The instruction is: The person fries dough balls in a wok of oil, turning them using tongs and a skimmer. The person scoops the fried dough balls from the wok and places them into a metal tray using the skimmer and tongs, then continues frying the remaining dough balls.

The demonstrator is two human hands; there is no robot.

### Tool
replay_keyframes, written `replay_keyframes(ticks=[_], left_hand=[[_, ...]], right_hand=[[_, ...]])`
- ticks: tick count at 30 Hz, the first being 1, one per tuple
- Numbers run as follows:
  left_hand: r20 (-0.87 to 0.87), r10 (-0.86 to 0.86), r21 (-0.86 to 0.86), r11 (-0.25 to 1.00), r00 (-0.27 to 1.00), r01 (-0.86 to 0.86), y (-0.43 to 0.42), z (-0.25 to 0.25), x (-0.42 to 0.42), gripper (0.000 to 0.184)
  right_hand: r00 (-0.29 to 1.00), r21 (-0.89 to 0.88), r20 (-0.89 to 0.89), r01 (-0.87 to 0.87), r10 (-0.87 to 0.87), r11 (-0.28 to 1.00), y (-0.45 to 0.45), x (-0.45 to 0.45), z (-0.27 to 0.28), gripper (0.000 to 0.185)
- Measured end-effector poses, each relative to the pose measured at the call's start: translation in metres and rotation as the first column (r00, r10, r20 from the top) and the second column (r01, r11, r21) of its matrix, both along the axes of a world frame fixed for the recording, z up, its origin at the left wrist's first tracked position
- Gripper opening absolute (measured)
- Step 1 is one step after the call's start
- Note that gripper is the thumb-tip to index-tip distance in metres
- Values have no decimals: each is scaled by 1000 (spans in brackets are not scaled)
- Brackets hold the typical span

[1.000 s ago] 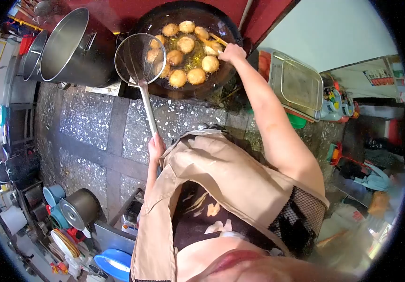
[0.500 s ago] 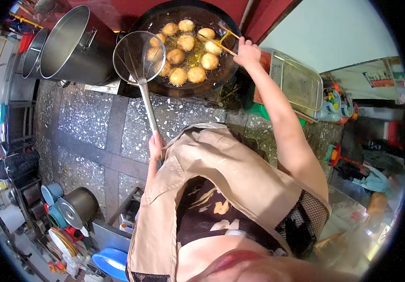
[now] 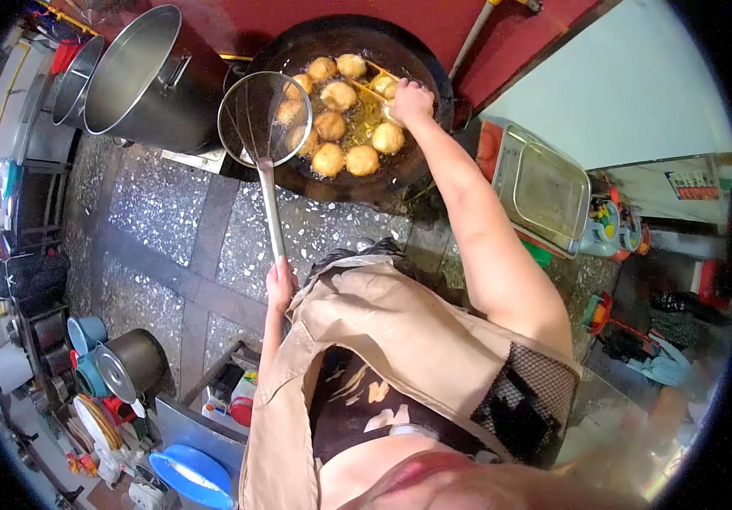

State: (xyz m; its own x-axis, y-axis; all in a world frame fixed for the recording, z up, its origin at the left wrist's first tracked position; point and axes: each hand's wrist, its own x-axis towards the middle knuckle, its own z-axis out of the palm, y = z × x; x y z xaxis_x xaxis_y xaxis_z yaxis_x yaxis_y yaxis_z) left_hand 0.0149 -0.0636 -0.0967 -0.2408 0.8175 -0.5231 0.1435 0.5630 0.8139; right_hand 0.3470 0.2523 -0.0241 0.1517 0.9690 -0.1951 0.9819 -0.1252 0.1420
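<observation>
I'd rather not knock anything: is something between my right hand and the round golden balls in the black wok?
Nothing visible stands between your right hand, holding tan sticks, and the round golden balls at the right of the black wok; at its left, the round metal strainer overlaps others in this view.

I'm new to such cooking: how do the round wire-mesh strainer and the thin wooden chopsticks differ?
The round silvery wire-mesh strainer is a wide hoop on a long handle; the thin brown wooden chopsticks are two slim sticks. The strainer is in the left hand's grip, the chopsticks in the right hand's grip. In view, both overlap the dark round wok.
</observation>
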Motion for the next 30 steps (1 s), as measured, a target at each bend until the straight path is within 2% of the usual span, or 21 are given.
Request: replay_keyframes(ticks=[2, 4, 6, 7, 8, 10, 11, 15, 16, 18, 21, 23, 26, 30], left_hand=[[-34, -28, 9, 1000, 999, 28, 0, 1, 2, 43], [-67, -55, 24, 998, 996, 57, -1, -2, 2, 43], [7, -14, 37, 999, 1000, 13, 1, -6, 4, 42], [11, -18, 38, 999, 1000, 18, 2, -7, 5, 42], [28, -3, 32, 1000, 1000, 2, 2, -7, 6, 43], [47, 7, 24, 1000, 999, -8, 3, -4, 7, 43], [43, 2, 21, 1000, 999, -3, 4, -3, 7, 43], [28, 0, 23, 1000, 1000, -1, 4, -19, 0, 44], [41, 4, 50, 999, 999, -6, 4, -20, -2, 44], [37, 24, 35, 999, 999, -25, 2, -21, -2, 45], [46, 25, 34, 999, 999, -27, 2, -21, -2, 45], [21, -34, 95, 995, 999, 32, 1, -25, -4, 44], [37, 27, 46, 999, 999, -29, 3, -15, 2, 43], [82, 50, 70, 996, 995, -56, 1, -17, 4, 41]], right_hand=[[946, -142, -285, 115, -152, 983, -1, 8, 11, 71], [928, -143, -314, 165, -203, 976, -8, 18, 12, 74], [935, 3, -259, 251, -242, 968, -14, 28, 9, 70], [955, 82, -205, 233, -212, 969, -22, 32, 12, 71], [955, 82, -202, 239, -219, 967, -29, 34, 13, 71], [1000, 185, 30, 2, -8, 983, -39, 40, 10, 68], [995, 224, 95, -53, 33, 973, -41, 43, 2, 60], [981, 199, 188, -88, 50, 976, -38, 50, -11, 50], [981, 199, 185, -90, 53, 976, -36, 48, -6, 50], [990, 68, 142, -27, 17, 997, -33, 47, -3, 57], [987, 91, 161, -32, 17, 995, -30, 46, -4, 51], [986, 87, 163, -31, 16, 996, -28, 47, -4, 49], [990, 118, 140, -21, 5, 993, -25, 47, -4, 45], [986, 153, 163, -45, 20, 987, -23, 48, -7, 40]])
